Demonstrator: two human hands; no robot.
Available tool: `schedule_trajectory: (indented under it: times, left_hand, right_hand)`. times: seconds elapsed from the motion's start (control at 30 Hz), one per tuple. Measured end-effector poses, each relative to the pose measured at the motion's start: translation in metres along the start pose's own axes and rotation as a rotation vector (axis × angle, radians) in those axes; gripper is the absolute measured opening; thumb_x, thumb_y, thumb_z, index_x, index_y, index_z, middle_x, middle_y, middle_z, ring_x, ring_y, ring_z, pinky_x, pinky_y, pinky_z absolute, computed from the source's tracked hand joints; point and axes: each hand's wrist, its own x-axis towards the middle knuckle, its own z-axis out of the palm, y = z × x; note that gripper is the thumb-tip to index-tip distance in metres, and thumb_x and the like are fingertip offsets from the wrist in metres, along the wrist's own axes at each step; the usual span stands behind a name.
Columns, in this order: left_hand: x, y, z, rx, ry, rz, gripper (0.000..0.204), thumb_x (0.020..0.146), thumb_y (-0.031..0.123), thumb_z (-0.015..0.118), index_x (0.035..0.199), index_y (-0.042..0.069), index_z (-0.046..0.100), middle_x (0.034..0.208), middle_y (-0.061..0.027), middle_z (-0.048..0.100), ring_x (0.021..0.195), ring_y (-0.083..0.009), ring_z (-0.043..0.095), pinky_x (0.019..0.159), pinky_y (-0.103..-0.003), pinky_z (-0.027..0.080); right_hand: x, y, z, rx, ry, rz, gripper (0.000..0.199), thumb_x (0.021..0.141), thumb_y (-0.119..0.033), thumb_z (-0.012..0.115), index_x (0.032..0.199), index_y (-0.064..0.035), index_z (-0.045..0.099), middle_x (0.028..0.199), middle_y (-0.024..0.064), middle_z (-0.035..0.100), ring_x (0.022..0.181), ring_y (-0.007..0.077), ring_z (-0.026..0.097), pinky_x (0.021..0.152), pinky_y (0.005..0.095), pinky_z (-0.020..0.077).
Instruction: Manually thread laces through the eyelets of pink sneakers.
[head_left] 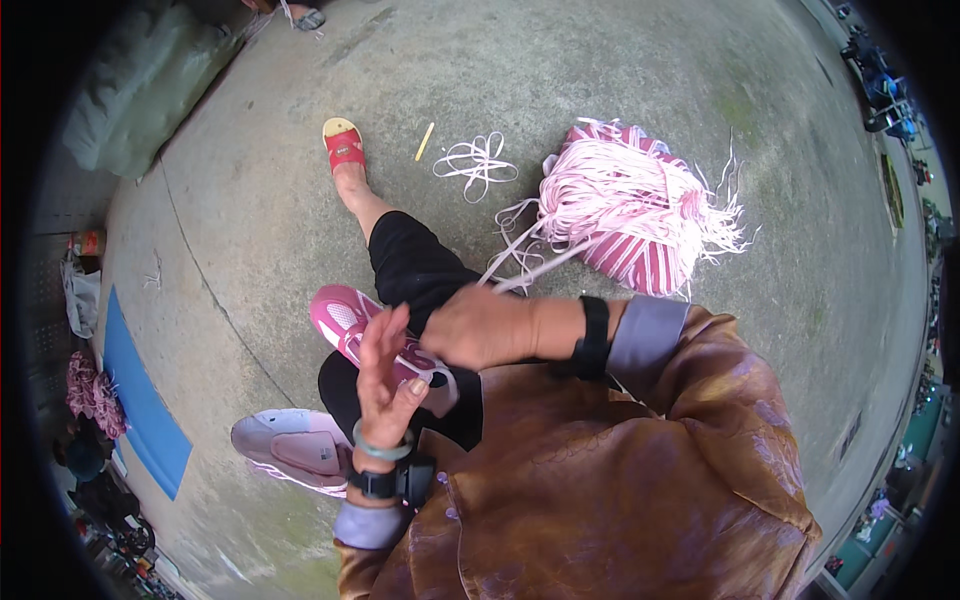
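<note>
My right hand (478, 326) is closed on thin pale pink strands (530, 270) that run up to a big heap of pink strips (625, 205) lying on a pink striped bag on the concrete. My left hand (385, 375) is raised beside it, fingers spread, palm toward the right hand, holding nothing I can see. Under both hands lies a pink shoe upper (345, 315) on my black-trousered knee. Both wrists wear black bands; the left also has a pale green bangle.
A small loose loop of white strips (478, 160) and a yellow stick (425, 141) lie on the concrete (250, 200). My foot in a red sandal (343, 145) reaches forward. A pale pink shoe piece (295, 450) lies at lower left, by a blue mat (145, 410).
</note>
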Motion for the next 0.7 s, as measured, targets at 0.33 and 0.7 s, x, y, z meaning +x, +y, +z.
schedule_trajectory:
  times: [0.33, 0.7]
  left_hand:
    - [-0.056, 0.015, -0.051, 0.235, -0.038, -0.144, 0.01, 0.083, 0.01, 0.057, 0.087, 0.002, 0.06, 0.069, 0.0039, 0.056, 0.061, -0.0031, 0.047, 0.057, -0.017, 0.039]
    - [-0.069, 0.001, -0.061, 0.476, 0.05, -0.099, 0.008, 0.081, 0.007, 0.055, 0.077, 0.001, 0.059, 0.058, -0.002, 0.051, 0.051, -0.0079, 0.046, 0.047, -0.024, 0.038]
  right_hand:
    - [-0.049, 0.054, -0.096, -0.056, 0.452, 0.542, 0.012, 0.079, -0.016, 0.05, 0.085, -0.0072, 0.054, 0.068, 0.0135, 0.054, 0.061, 0.032, 0.055, 0.052, 0.0371, 0.0433]
    - [-0.147, 0.162, -0.091, -0.741, -0.158, 0.967, 0.021, 0.073, -0.01, 0.049, 0.091, -0.0031, 0.059, 0.092, 0.0176, 0.06, 0.081, 0.0346, 0.057, 0.072, 0.0434, 0.0463]
